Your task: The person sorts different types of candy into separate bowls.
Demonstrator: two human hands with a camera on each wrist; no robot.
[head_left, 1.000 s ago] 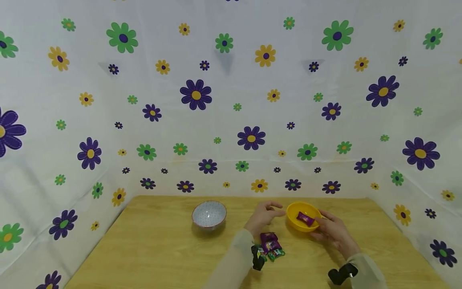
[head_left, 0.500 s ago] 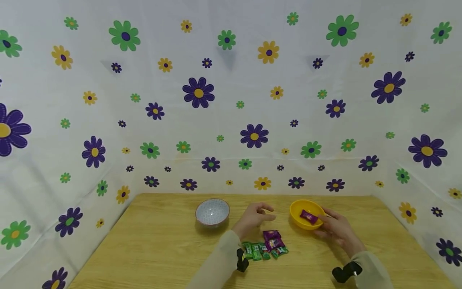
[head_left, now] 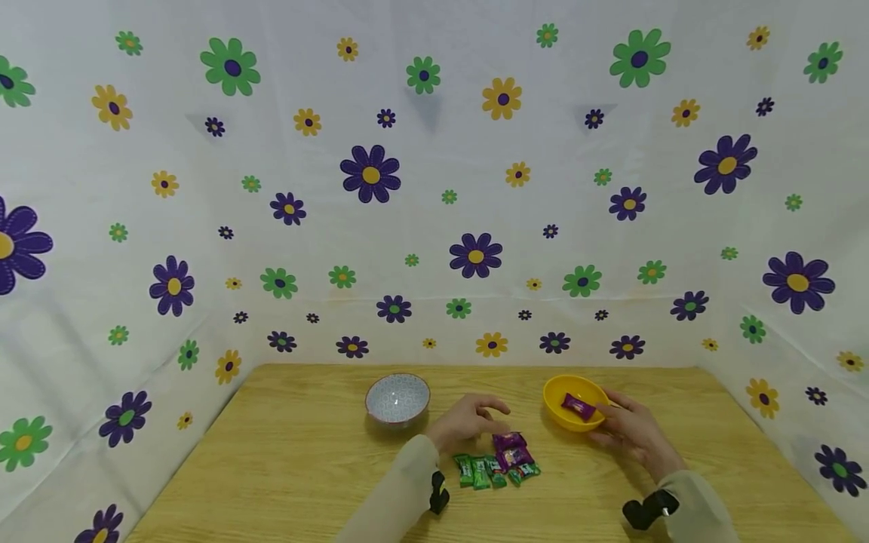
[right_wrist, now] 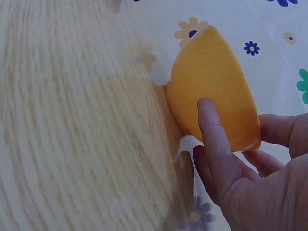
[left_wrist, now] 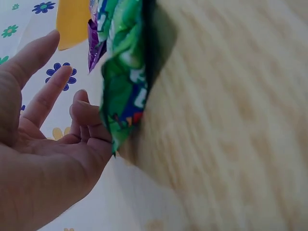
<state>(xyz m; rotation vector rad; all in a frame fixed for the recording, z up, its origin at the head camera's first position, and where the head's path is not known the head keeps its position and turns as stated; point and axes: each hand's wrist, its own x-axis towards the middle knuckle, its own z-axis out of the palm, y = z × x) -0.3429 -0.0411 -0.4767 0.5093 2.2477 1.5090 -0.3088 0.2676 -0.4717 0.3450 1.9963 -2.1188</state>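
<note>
My left hand, its fingers loosely bent and apart, hovers just behind and left of two purple-wrapped candies. Several green-wrapped candies lie in front of it. In the left wrist view a green candy looms close, with nothing between finger and thumb. At the right, my right hand holds the yellow bowl by its right side. One purple candy lies inside the bowl. The right wrist view shows fingers against the bowl's outer wall and a digit at its rim.
A pale patterned bowl with a reddish rim stands behind and left of my left hand. The wooden table ends at a white flower-printed cloth at the back and both sides.
My left hand has drawn back leftward from beside the yellow bowl, then lowered toward the loose candies, uncovering the green ones. My right hand keeps its hold on the bowl.
</note>
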